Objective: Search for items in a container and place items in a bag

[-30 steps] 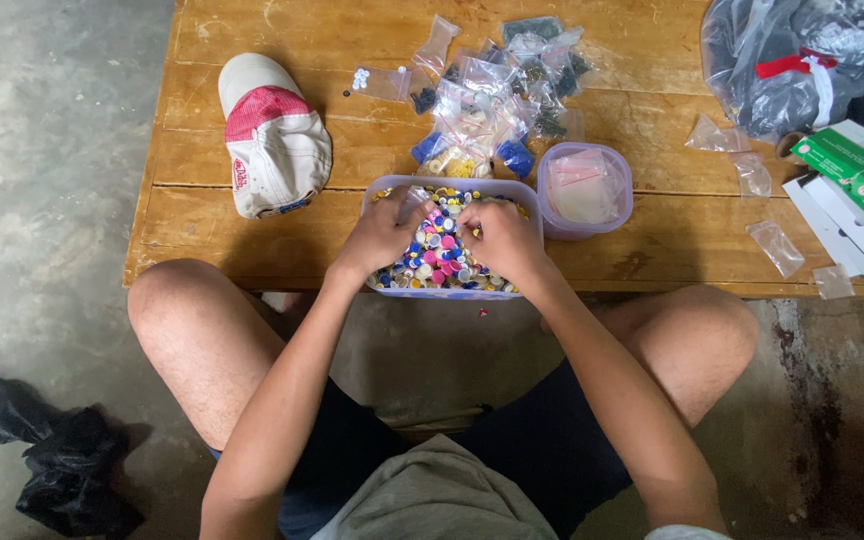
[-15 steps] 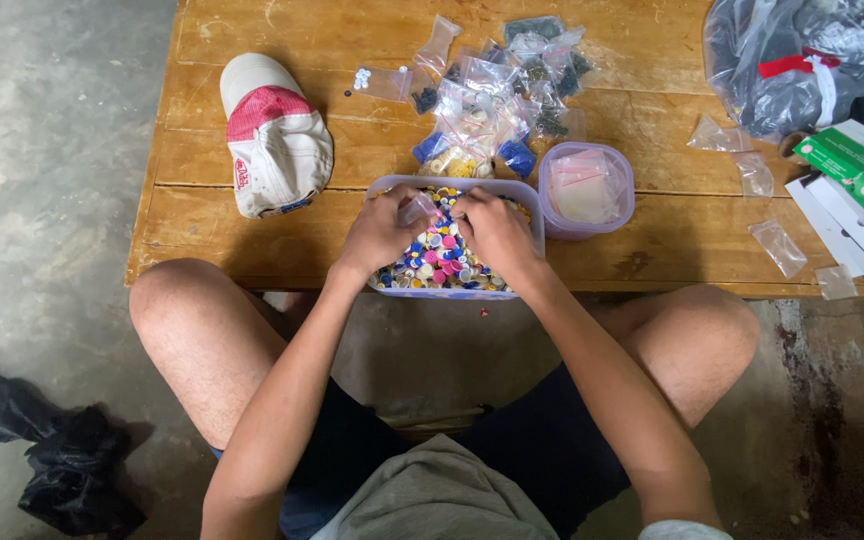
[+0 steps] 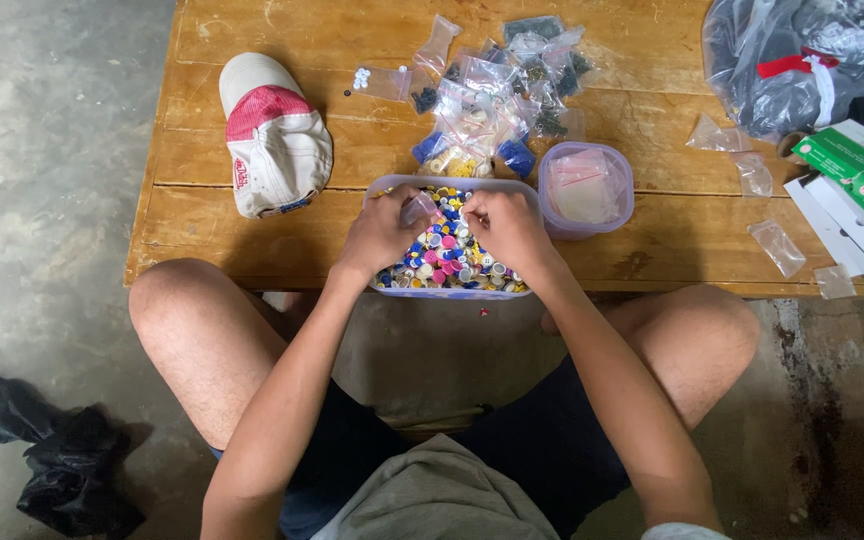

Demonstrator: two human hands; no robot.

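I sit at a low worn wooden table on a concrete floor. Nearest me, the clear plastic tub of mixed coloured beads sits at the table's edge; my left hand pinches a small clear plastic bag over it, my right hand closed on the bag's rim. Beyond lie a lidded lilac container, a heap of filled clear bags and a red-and-white cap.
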